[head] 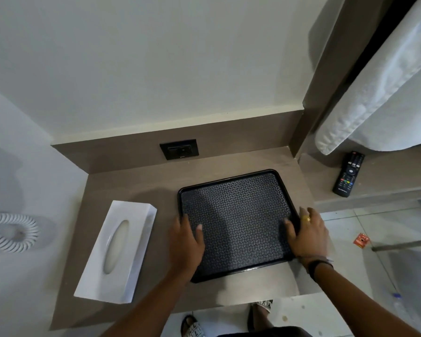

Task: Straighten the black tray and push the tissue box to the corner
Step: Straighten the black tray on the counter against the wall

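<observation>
A black tray (236,188) with a patterned liner lies on the brown desk (136,181), turned a little out of line with the desk's edges. My left hand (186,242) grips its left rim, thumb on the liner. My right hand (306,233), with a gold ring, grips the right rim the same way. A white tissue box (129,242) lies slanted on the desk's left half, to the left of the tray and apart from it. It sits away from the back left corner.
A black wall socket (179,149) sits in the back panel behind the tray. A remote control (348,173) lies on a lower shelf at right, under white bedding (384,93). A coiled white cord (10,233) hangs at far left. My sandalled feet (192,328) show below the desk edge.
</observation>
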Available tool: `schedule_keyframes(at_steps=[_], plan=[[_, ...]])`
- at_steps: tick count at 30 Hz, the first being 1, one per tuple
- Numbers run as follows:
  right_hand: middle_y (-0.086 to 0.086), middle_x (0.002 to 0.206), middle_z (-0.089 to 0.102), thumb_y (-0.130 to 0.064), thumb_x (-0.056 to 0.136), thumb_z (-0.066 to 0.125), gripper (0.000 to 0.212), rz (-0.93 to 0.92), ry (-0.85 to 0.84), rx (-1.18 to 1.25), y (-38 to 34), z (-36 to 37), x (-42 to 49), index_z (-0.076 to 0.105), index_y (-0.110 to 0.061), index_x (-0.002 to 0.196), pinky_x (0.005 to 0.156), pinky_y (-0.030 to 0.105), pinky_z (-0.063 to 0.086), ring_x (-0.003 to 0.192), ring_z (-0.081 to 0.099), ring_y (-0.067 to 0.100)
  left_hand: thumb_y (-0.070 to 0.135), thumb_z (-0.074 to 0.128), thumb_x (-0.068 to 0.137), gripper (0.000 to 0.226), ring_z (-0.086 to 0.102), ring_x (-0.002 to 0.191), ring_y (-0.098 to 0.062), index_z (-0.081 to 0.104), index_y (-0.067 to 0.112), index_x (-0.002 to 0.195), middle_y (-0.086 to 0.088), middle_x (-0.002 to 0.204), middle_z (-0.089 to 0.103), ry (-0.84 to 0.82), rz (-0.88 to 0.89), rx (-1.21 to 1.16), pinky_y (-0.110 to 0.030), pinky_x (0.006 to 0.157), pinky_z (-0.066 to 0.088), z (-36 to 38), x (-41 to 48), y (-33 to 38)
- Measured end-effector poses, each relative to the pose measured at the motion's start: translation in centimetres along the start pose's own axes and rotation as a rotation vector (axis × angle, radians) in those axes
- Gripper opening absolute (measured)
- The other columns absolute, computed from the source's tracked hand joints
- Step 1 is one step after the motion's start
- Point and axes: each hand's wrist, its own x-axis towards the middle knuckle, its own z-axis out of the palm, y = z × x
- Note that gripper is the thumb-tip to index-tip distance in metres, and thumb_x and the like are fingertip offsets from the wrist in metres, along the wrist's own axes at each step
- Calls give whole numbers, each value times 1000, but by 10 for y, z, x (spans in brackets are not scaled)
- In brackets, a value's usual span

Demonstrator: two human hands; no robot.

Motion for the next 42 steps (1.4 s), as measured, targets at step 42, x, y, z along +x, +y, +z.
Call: schedule_keyframes(at_steps=[42], plan=[[16, 161, 15, -68, 92, 29, 79, -524, -326, -280, -17, 54, -38, 27, -17, 152, 118, 55, 16, 148, 10, 34, 69, 26, 90, 92, 24, 146, -37, 33, -3, 147, -23, 157, 25, -377, 423, 293, -41, 120, 9, 45, -30, -11]])
